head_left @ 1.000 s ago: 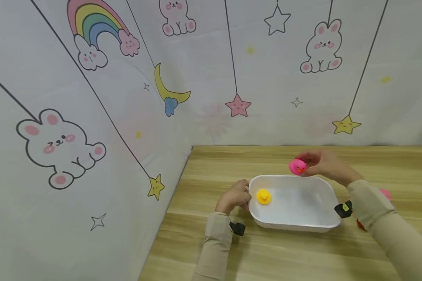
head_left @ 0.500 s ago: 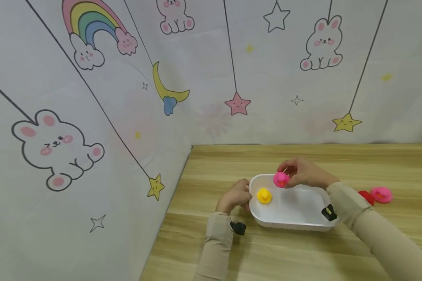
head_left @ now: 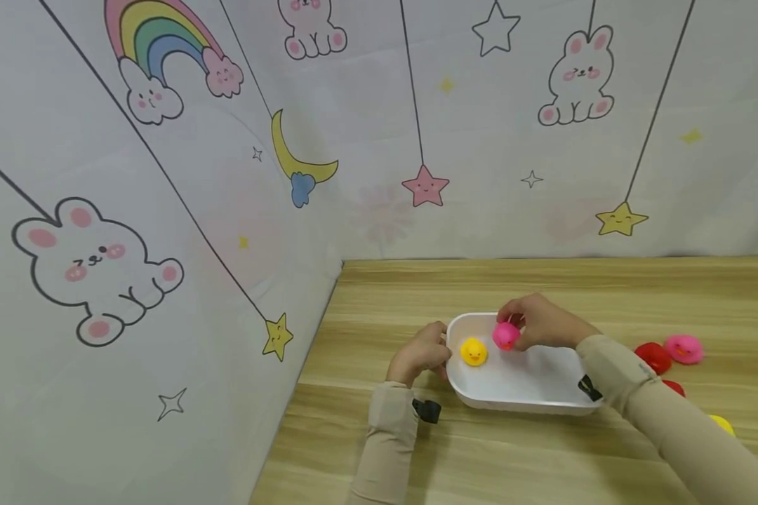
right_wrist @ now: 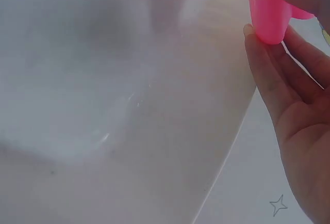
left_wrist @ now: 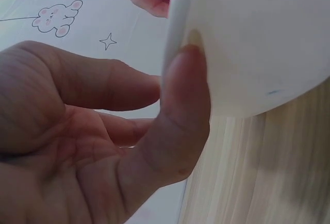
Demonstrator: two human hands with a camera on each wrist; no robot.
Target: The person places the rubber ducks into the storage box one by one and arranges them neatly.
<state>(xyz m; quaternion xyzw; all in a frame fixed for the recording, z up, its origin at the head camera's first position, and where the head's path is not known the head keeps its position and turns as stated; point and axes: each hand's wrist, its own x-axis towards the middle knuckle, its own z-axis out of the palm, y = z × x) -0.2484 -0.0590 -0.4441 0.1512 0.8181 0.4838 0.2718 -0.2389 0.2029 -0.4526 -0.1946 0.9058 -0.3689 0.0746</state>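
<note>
A white plastic tub point(head_left: 537, 384) stands on the wooden table. My left hand point(head_left: 420, 354) grips its left end; in the left wrist view the thumb point(left_wrist: 183, 95) lies along the tub's outer wall and the index fingertip meets the rim. Inside the tub, at its left, sits a yellow rubber duck point(head_left: 474, 352). My right hand point(head_left: 548, 324) reaches over the far rim and pinches a pink rubber duck point(head_left: 507, 337), just right of the yellow one. The right wrist view has the pink duck between thumb and fingertips, its top cut off by the frame.
Right of the tub, partly behind the right sleeve, lie a red toy point(head_left: 653, 358), another pink duck point(head_left: 685, 349), a second red toy point(head_left: 674, 387) and a yellow one point(head_left: 723, 424). White cloth walls point(head_left: 366, 126) with printed rabbits and stars border the table's back and left.
My right hand has carried the pink duck leftward from beyond the far rim and lowered it into the tub. The left hand stays at the tub's end. More toys show at the right.
</note>
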